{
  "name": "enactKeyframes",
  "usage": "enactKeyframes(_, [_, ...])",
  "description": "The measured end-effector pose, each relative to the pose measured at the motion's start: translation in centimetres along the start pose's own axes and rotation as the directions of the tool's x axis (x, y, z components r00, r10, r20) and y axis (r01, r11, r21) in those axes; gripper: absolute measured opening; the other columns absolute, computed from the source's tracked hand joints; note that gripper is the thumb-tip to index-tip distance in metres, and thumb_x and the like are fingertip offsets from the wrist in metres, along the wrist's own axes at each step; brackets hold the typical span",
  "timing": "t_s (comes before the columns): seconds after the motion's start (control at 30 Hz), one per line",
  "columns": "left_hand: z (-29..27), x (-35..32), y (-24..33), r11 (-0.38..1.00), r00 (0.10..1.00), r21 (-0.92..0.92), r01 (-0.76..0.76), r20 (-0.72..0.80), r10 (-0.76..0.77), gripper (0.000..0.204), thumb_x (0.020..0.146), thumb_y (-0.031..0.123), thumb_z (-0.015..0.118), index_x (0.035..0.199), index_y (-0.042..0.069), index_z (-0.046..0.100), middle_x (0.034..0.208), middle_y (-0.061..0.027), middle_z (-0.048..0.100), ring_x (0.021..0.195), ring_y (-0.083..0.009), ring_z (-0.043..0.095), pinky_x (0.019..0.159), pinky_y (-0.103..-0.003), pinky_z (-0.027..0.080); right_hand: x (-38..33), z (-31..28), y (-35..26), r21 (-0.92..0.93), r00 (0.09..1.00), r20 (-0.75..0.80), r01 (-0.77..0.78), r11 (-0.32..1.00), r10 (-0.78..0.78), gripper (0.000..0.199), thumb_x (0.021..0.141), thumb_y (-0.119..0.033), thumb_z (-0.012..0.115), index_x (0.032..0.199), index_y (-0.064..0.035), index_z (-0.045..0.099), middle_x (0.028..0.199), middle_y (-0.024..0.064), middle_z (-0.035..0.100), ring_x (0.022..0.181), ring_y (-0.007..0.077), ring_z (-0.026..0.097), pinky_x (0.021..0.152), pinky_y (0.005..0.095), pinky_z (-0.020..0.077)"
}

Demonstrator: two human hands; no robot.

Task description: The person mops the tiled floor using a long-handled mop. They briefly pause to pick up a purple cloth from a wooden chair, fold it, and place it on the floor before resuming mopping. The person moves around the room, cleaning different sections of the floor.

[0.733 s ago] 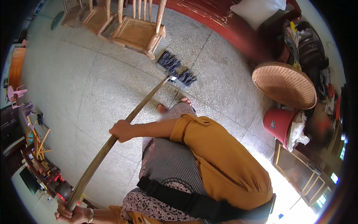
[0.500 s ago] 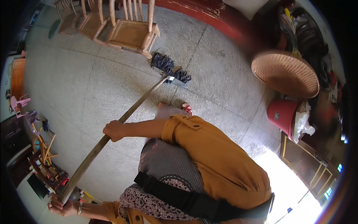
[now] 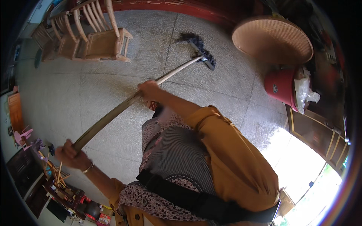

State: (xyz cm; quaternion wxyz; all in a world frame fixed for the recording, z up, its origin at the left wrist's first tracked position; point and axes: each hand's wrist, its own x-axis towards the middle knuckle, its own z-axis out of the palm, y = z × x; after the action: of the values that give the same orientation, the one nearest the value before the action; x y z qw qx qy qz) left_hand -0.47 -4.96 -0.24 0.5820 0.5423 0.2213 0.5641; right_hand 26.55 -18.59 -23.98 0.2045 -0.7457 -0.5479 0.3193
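Head view: a person looks down at a big stone floor and holds a long mop.
Floor (image 3: 75, 98): grey speckled stone with thin lines across it. It fills most of the picture.
Mop (image 3: 124, 107): one long, thin stick of pale brown wood with a dark, shaggy head. Its long line runs from about 8 o'clock up to about 1 o'clock. The low end sits in the hand at the lower left. The far end points away from the person.
Mop head (image 3: 201, 51): a dark flat bar with dark blue strands. It lies on the floor at about 12 o'clock, between the chair and the basket.
Basket (image 3: 271, 39): wide, round and woven, at about 1 o'clock.
Chair (image 3: 100, 37): pale wood, at about 11 o'clock, near other chairs.
Bucket (image 3: 281, 88): red, at about 2 o'clock, just under the basket.
Right hand (image 3: 149, 89): fingers wrapped tight around the middle of the stick.
Left hand (image 3: 71, 154): fingers wrapped tight around the low end of the stick, at about 8 o'clock. A thin bangle is on the wrist.
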Motion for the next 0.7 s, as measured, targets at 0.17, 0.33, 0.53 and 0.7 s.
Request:
enactKeyframes(0.17, [6.8, -4.0, -6.7, 0.969, 0.964, 0.129, 0.211, 0.135, -0.228, 0.019, 0.089, 0.018, 0.041, 0.078, 0.004, 0.05, 0.047, 0.0027, 0.032, 0.042, -0.0067, 0.033, 0.072, -0.034, 0.047, -7.0, 0.0, 8.5, -0.034, 0.936, 0.015, -0.351, 0.936, 0.352, 0.02, 0.065, -0.015, 0.064, 0.084, -0.0125, 0.058, 0.074, 0.0093, 0.06, 0.073, 0.0271, 0.06, 0.064, 0.039, 0.0467])
enactKeyframes(0.33, [9.3, -7.9, -9.6, 0.866, 0.837, 0.124, 0.485, 0.222, -0.501, 0.022, 0.091, 0.019, 0.042, 0.075, 0.005, 0.048, 0.05, 0.0028, 0.031, 0.045, -0.0083, 0.031, 0.071, -0.031, 0.042, -15.0, 4.2, 12.6, 0.069, 0.876, -0.292, -0.382, 0.922, 0.384, 0.013, 0.059, -0.009, 0.064, 0.07, -0.0105, 0.058, 0.065, 0.0112, 0.06, 0.067, 0.0299, 0.06, 0.062, 0.0405, 0.0462])
enactKeyframes(0.53, [7.0, -6.8, -8.7, 0.859, 0.817, 0.03, 0.511, 0.294, -0.497, 0.023, 0.091, 0.015, 0.042, 0.074, 0.004, 0.05, 0.047, 0.0016, 0.036, 0.042, -0.0082, 0.034, 0.062, -0.03, 0.042, -16.4, 8.6, 9.1, 0.173, 0.816, -0.397, -0.384, 0.907, 0.421, 0.011, 0.062, -0.013, 0.065, 0.067, -0.0099, 0.055, 0.064, 0.0094, 0.06, 0.063, 0.0278, 0.059, 0.067, 0.0399, 0.044])
enactKeyframes(0.7, [-3.1, -4.3, -3.9, 0.912, 0.885, -0.007, 0.409, 0.245, -0.395, 0.02, 0.09, 0.018, 0.044, 0.077, 0.004, 0.051, 0.048, 0.0031, 0.034, 0.043, -0.0075, 0.033, 0.06, -0.028, 0.041, -11.0, 14.4, 1.3, 0.081, 0.86, -0.372, -0.346, 0.935, 0.35, 0.015, 0.067, -0.021, 0.064, 0.07, -0.0079, 0.057, 0.067, 0.0116, 0.059, 0.066, 0.0276, 0.059, 0.063, 0.0372, 0.0462])
